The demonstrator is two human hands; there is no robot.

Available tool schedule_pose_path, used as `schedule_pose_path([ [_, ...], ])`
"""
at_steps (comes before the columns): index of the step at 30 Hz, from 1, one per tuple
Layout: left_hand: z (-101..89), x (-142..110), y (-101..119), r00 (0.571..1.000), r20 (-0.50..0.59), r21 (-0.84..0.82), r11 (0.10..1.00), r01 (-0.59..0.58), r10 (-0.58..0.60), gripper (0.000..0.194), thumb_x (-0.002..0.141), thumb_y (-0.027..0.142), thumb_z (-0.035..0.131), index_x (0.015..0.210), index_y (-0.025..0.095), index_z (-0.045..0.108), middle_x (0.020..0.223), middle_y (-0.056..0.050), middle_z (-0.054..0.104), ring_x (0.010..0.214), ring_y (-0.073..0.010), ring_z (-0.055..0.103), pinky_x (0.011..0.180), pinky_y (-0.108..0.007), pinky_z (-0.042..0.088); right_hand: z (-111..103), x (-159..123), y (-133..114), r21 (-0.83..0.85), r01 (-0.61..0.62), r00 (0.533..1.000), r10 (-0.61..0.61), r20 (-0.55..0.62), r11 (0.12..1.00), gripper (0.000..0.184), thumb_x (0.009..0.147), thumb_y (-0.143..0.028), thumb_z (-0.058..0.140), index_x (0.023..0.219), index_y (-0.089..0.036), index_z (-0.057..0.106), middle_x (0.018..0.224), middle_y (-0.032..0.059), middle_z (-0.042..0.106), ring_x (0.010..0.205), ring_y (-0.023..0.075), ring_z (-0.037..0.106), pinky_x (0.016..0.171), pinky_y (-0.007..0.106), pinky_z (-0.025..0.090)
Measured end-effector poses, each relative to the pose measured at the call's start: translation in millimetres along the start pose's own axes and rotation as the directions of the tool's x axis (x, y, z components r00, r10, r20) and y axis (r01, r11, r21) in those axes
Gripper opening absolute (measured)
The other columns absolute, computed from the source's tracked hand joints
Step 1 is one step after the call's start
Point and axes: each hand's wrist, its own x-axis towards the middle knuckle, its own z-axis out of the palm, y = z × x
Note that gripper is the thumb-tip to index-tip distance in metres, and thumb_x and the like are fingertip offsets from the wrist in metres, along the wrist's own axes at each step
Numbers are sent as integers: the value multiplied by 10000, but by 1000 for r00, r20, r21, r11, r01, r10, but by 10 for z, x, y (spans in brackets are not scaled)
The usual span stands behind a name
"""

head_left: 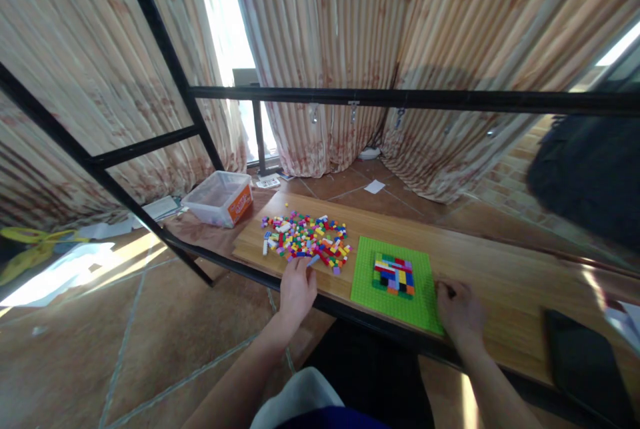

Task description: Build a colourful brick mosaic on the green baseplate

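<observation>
My left hand (299, 289) is at the near edge of a heap of small colourful toy bricks (310, 232), its fingers closed on a light blue brick (313, 260). On the wooden board, right of the heap, lies a green studded baseplate (367, 286). A low, roughly square build of multicoloured bricks (395, 276) is fixed near its middle. Beside the baseplate's right edge rests my right hand (460, 312) with curled fingers. Whether anything is inside those fingers is hidden.
A clear plastic box (220, 196) with an orange label stands beyond the board's left end. Toward the right end lies a dark flat object (583, 356). A black metal rail (400, 97) crosses above, with curtains (340, 29) behind.
</observation>
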Motion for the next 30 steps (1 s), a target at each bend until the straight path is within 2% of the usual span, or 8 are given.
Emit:
schedule_pose_path([
  [5, 2, 143, -83, 997, 52, 111, 993, 44, -50, 258, 837, 157, 530, 1080, 184, 610, 1007, -87, 650, 971, -236, 607, 877, -357, 486, -18, -16, -45, 26, -6, 1000, 7, -26, 1000, 374, 822, -332, 409, 863, -139, 727, 911, 135, 664, 760, 232, 553, 692, 350, 413],
  [12, -2, 225, -59, 993, 119, 196, 981, 4, -28, 179, 855, 144, 504, 982, 172, 627, 980, -82, 662, 975, -245, 587, 881, -354, 469, -44, -8, -90, 61, 52, 997, -48, -63, 997, 346, 814, -293, 407, 809, -131, 713, 847, 130, 660, 758, 231, 552, 712, 351, 417],
  [16, -9, 161, -49, 995, 91, 65, 997, 43, -49, 207, 870, 140, 486, 1009, 186, 632, 998, -81, 662, 945, -228, 614, 853, -338, 488, -46, -5, -100, 69, 41, 997, -36, -71, 997, 337, 813, -292, 410, 795, -142, 711, 837, 122, 661, 760, 225, 554, 720, 344, 416],
  [20, 0, 35, 12, 998, 65, -219, 975, 21, -7, 239, 887, 161, 464, 998, 214, 668, 1015, -66, 664, 948, -204, 629, 880, -339, 500, -39, -10, -107, 72, 18, 997, -13, -76, 997, 328, 811, -287, 415, 802, -153, 714, 839, 114, 660, 746, 213, 548, 714, 338, 409],
  [22, 33, -6, 62, 995, 99, -390, 919, 59, -22, 242, 883, 183, 476, 988, 215, 692, 999, -59, 677, 912, -191, 642, 867, -336, 516, -36, -9, -111, 74, 8, 997, -2, -80, 997, 323, 809, -280, 416, 803, -154, 714, 846, 114, 661, 755, 214, 549, 716, 340, 408],
  [25, 135, -38, 170, 962, 248, -616, 748, 247, -114, 224, 857, 231, 528, 966, 187, 719, 967, -70, 704, 800, -179, 669, 783, -324, 549, -36, -4, -118, 80, 6, 996, 1, -84, 997, 313, 807, -268, 420, 803, -155, 712, 854, 112, 666, 784, 217, 556, 735, 340, 412],
  [27, 218, -56, 270, 916, 365, -698, 603, 388, -167, 206, 824, 247, 579, 935, 167, 733, 937, -77, 722, 763, -176, 677, 756, -319, 556, -38, -2, -122, 85, 9, 996, -2, -84, 996, 309, 811, -266, 423, 800, -154, 710, 852, 110, 667, 791, 215, 559, 745, 337, 414],
  [30, 313, -80, 449, 832, 508, -712, 435, 551, -222, 186, 767, 236, 642, 887, 141, 748, 829, -74, 735, 724, -165, 672, 729, -301, 549, -40, -1, -126, 88, 9, 996, -1, -86, 996, 304, 813, -267, 427, 787, -152, 708, 833, 108, 664, 773, 210, 557, 732, 332, 413],
])
